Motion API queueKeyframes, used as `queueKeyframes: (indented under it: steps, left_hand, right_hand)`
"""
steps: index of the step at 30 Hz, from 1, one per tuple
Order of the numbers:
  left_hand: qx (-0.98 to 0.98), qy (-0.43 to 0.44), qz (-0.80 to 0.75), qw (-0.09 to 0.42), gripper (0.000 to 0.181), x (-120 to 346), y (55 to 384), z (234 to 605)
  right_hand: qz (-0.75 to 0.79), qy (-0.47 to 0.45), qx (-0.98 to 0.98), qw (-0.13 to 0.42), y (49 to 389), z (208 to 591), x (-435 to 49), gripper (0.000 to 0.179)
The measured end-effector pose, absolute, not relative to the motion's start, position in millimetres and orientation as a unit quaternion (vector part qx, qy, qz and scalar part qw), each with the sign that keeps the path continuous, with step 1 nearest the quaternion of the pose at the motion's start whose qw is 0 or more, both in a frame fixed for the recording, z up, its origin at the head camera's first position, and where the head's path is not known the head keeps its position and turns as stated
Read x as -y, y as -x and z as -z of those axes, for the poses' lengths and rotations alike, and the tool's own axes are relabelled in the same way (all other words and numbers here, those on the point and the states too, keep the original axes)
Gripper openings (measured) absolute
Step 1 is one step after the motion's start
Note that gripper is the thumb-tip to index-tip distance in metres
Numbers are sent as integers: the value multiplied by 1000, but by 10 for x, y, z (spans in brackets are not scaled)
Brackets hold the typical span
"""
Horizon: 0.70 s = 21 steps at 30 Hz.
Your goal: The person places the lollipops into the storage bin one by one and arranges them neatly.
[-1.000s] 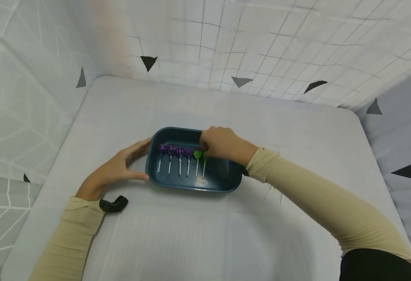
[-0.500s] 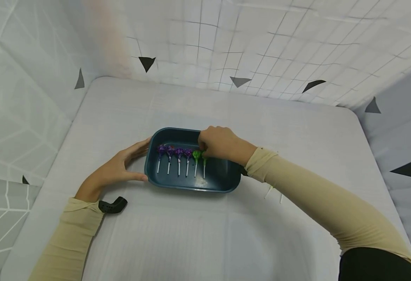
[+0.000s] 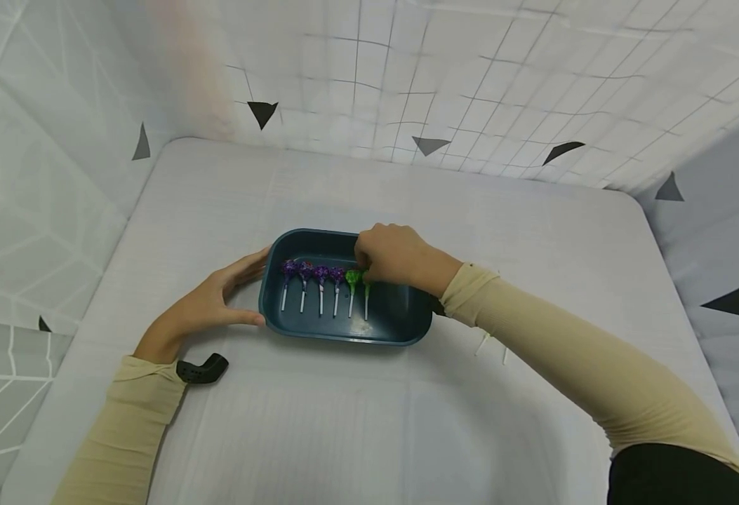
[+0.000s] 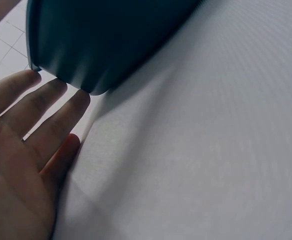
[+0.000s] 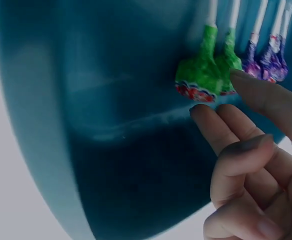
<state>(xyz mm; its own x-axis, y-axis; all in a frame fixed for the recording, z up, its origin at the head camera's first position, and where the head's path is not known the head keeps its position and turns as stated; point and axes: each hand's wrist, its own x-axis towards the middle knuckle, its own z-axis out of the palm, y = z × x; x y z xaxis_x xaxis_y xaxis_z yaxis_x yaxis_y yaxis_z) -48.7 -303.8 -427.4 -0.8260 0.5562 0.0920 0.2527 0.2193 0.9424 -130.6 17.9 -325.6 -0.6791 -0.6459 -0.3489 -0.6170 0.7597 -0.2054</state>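
Note:
A dark teal tray [image 3: 401, 315] stands on the white table. Inside it lie several purple-wrapped lollipops [image 3: 321, 284] and, to their right, two green ones, all in one row with sticks toward the person. At the tray's left end is the left hand [image 3: 205, 301], its fairly straight fingers touching the wall and its thumb at the near corner. Over the rightmost green lollipop [image 5: 201, 67] reaches the right hand [image 3: 401, 259]. In the right wrist view its thumb and forefingers are spread apart close to the green wrappers, with the other fingers loosely bent.
Two pale sticks [image 3: 504, 356] poke out from beneath the right forearm on the table [image 3: 344, 421]; their upper ends are hidden. A black device [image 3: 203, 368] sits at the left wrist. White curtains [image 3: 344, 84] with dark patches enclose the table.
The rightmost green lollipop has swung from a slight tilt to nearly parallel with its neighbour. Both hands stay in about the same place.

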Motion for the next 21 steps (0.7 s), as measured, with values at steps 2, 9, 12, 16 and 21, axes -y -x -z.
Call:
queueKeyframes:
  steps: [2, 9, 12, 16, 21]
  left_hand:
    - [-770, -261, -566, 135, 115, 3033, 486, 4272]
    - [-770, -260, -566, 139, 115, 3025, 479, 4257]
    - [-771, -259, -564, 139, 115, 3027, 475, 4256]
    - [-772, -255, -565, 141, 115, 3032, 472, 4260]
    - [-775, -253, -562, 140, 115, 3028, 470, 4259]
  right_hand:
    - [40, 340, -917, 204, 1312, 3232, -190, 18]
    - [65, 321, -921, 210, 1307, 3112, -269, 24]
    - [78, 312, -922, 215, 1300, 3079, -333, 26]
    - [88, 301, -926, 208, 1295, 3040, -446, 27]
    - [98, 282, -936, 187, 1273, 2960, -622, 23]
